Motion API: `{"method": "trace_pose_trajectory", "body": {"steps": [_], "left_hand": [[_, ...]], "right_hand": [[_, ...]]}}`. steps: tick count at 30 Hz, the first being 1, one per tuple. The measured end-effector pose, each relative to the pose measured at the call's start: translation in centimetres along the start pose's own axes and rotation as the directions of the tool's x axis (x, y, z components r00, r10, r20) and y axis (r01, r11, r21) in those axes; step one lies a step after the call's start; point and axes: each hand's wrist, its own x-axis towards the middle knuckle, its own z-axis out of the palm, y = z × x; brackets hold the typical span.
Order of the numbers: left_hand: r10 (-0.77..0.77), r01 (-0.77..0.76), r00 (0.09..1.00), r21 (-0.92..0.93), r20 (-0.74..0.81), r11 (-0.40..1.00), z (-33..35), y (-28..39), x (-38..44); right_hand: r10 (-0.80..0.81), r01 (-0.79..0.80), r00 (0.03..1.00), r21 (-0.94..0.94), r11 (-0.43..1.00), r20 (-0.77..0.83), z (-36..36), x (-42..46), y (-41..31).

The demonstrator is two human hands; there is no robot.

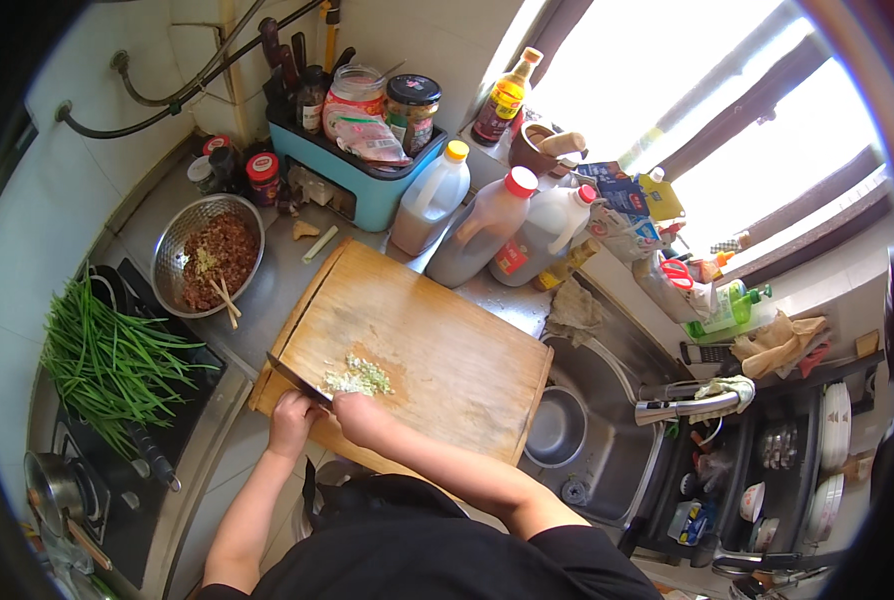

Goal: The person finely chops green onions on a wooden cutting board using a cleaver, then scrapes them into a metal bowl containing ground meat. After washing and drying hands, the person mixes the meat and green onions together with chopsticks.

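Observation:
My right hand grips a kitchen knife at the near left part of the wooden cutting board. The dark blade points to the far left, and my fist hides the handle. On the blade's near side is my left hand, its fingers bent close against the knife. Whether those fingers pinch the blade or anything else is hidden. Just beyond my right hand lies a small heap of finely chopped white and pale green vegetable. A damp brown patch marks the wood beside it.
At left stand a steel bowl of minced meat with chopsticks, and long green chives over the stove. Large plastic bottles and a blue container line the back. The sink is at right.

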Motion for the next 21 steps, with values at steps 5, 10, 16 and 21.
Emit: {"method": "trace_pose_trajectory", "body": {"steps": [5, 10, 16, 21], "left_hand": [[0.033, -0.033, 0.999, 0.034, 0.001, 0.999, 0.4, -0.5, 0.1], [0.091, -0.094, 0.996, 0.141, 0.024, 0.986, 0.0, -1.3, -1.2], [0.050, -0.045, 0.998, 0.102, -0.042, 0.994, -1.2, 1.0, -2.0], [-0.078, 0.083, 0.993, 0.053, -0.084, 0.995, -0.3, 0.6, -2.6]], "right_hand": [[0.026, -0.024, 0.998, 0.037, 0.999, -0.057, -0.1, -1.8, 0.3], [-0.030, 0.028, 1.000, -0.247, 0.969, -0.006, 1.7, -0.6, 0.3], [0.062, -0.055, 0.988, 0.053, 0.997, -0.138, -1.2, -1.5, 0.0], [0.026, -0.031, 0.996, -0.060, 0.998, -0.082, -2.2, -2.4, -1.6]]}}
